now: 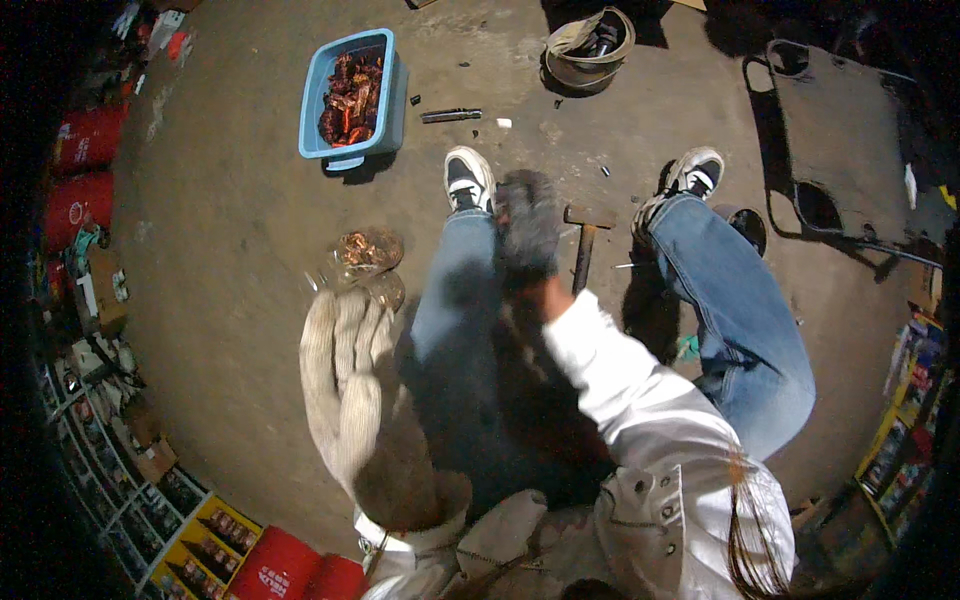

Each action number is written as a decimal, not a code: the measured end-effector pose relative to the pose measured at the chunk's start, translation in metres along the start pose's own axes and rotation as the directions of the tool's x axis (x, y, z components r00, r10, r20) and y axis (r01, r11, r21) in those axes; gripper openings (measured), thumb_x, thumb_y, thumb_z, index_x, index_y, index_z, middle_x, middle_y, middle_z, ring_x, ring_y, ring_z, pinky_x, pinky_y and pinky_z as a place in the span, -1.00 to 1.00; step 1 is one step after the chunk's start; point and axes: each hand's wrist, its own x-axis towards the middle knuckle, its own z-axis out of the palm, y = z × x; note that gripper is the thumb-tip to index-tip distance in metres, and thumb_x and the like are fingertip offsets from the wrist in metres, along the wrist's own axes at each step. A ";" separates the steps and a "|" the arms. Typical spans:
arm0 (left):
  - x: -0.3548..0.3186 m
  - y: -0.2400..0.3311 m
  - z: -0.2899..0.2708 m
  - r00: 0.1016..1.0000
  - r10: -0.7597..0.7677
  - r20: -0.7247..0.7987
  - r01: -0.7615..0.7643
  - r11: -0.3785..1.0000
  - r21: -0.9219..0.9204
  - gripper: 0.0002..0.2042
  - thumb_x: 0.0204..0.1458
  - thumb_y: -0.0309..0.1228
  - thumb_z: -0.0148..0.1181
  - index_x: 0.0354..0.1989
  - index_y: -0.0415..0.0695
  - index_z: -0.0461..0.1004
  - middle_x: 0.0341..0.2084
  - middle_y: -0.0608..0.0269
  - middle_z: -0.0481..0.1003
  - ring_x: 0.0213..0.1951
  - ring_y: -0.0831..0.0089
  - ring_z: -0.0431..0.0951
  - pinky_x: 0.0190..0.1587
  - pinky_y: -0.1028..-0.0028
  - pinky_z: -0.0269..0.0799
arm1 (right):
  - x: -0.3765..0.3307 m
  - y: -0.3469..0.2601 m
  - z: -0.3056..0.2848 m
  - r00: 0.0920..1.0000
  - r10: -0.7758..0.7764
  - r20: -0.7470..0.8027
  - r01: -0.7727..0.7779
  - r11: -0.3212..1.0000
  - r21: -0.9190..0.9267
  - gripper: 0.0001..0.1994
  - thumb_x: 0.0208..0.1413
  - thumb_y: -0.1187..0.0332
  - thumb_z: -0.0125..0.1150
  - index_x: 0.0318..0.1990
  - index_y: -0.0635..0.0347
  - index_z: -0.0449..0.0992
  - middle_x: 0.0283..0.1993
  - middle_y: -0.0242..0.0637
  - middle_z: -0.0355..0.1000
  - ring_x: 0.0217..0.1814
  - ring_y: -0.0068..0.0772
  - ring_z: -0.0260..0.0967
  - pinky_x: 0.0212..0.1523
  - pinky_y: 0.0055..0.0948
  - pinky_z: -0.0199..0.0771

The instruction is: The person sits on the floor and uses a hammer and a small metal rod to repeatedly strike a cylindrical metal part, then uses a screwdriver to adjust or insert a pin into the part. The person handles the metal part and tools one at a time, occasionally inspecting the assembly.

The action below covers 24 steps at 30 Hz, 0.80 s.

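My left hand point(352, 400) wears a cream knitted glove, its fingers stretched out side by side and the thumb lying along them. Just beyond its fingertips sits a clear shallow container point(368, 250) of small copper-coloured bits, with a second clear, roundish thing partly behind the fingers. My right hand point(528, 230), in a dark glove, is smeared by motion in front of my left shoe point(468, 182). Its fingers cannot be made out, nor whether anything is in them. To its right a hammer point(588, 218) lies on the floor, handle toward me.
Ahead stands a blue plastic tub point(398, 100) of reddish-brown metal parts. A dark metal rod point(451, 115) lies beside it. Farther right are a round bucket point(590, 72) with dark things inside and a flat grey panel with a tubular frame point(850, 140). Red drums point(285, 565) and shelves line the edges.
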 end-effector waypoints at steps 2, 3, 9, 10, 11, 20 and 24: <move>-0.002 0.002 0.005 1.000 0.020 0.014 -0.022 0.984 0.178 -0.40 0.18 -0.37 -0.11 0.28 -0.47 -0.12 0.16 -0.25 0.14 0.21 0.03 0.22 0.30 0.24 0.08 | -0.028 -0.062 -0.015 0.994 -0.017 0.107 -0.008 0.974 0.228 -0.78 0.15 0.38 -0.02 -0.09 0.23 0.38 -0.25 -0.11 0.38 -0.19 -0.18 0.35 -0.13 -0.32 0.38; -0.002 0.004 0.008 0.993 0.107 0.056 -0.119 0.948 0.295 -0.50 0.17 -0.40 -0.11 0.21 -0.45 0.01 0.10 -0.19 0.23 0.16 0.07 0.27 0.25 0.25 0.15 | -0.042 -0.091 -0.021 0.983 -0.047 0.176 -0.010 0.951 0.308 -0.77 0.15 0.38 -0.01 -0.07 0.23 0.38 -0.24 -0.13 0.39 -0.18 -0.19 0.36 -0.12 -0.33 0.39; -0.020 0.013 0.026 0.991 0.129 -0.036 -0.126 0.990 0.066 -0.64 0.13 -0.37 -0.02 0.03 -0.37 0.29 -0.12 0.00 0.44 -0.04 0.22 0.44 0.03 0.36 0.34 | -0.083 -0.175 -0.048 0.898 -0.160 0.410 -0.192 0.696 0.692 -0.70 0.13 0.39 0.06 0.02 0.25 0.37 -0.16 -0.22 0.42 -0.14 -0.30 0.38 -0.06 -0.38 0.41; -0.019 0.013 0.025 0.973 0.226 0.037 -0.227 0.933 0.279 -0.66 0.16 -0.35 -0.05 0.00 -0.36 0.29 -0.11 0.01 0.43 -0.05 0.23 0.45 0.03 0.37 0.34 | -0.080 -0.169 -0.052 0.907 -0.108 0.407 -0.228 0.685 0.692 -0.69 0.13 0.40 0.07 0.03 0.25 0.36 -0.15 -0.24 0.42 -0.13 -0.32 0.38 -0.05 -0.38 0.41; -0.015 0.009 0.025 0.938 0.334 0.095 -0.344 0.858 0.380 -0.72 0.21 -0.30 -0.11 -0.09 -0.30 0.31 -0.13 0.05 0.42 -0.09 0.27 0.43 0.02 0.36 0.34 | -0.077 -0.157 -0.055 0.912 -0.016 0.410 -0.340 0.530 0.777 -0.67 0.13 0.40 0.08 0.05 0.25 0.36 -0.14 -0.26 0.43 -0.12 -0.34 0.38 -0.04 -0.39 0.41; 0.007 -0.016 -0.002 0.990 -0.067 0.123 0.130 0.760 -0.636 -0.72 0.29 -0.17 -0.19 -0.30 -0.13 0.28 -0.35 0.21 0.30 -0.27 0.36 0.29 -0.05 0.29 0.26 | -0.119 0.096 -0.057 0.662 0.728 -0.179 -0.723 0.557 -0.408 -0.60 -0.14 0.16 0.33 -0.24 0.26 0.41 -0.20 0.00 0.41 -0.13 0.04 0.41 -0.13 -0.12 0.39; 0.006 -0.014 0.006 0.982 -0.173 0.070 0.173 0.701 -0.691 -0.73 0.30 -0.21 -0.21 -0.32 -0.14 0.27 -0.37 0.22 0.26 -0.28 0.37 0.23 -0.11 0.34 0.22 | -0.152 0.138 -0.050 0.632 0.772 -0.071 -0.667 0.494 -0.557 -0.62 -0.14 0.18 0.31 -0.24 0.25 0.40 -0.27 0.01 0.42 -0.19 0.03 0.44 -0.17 -0.12 0.42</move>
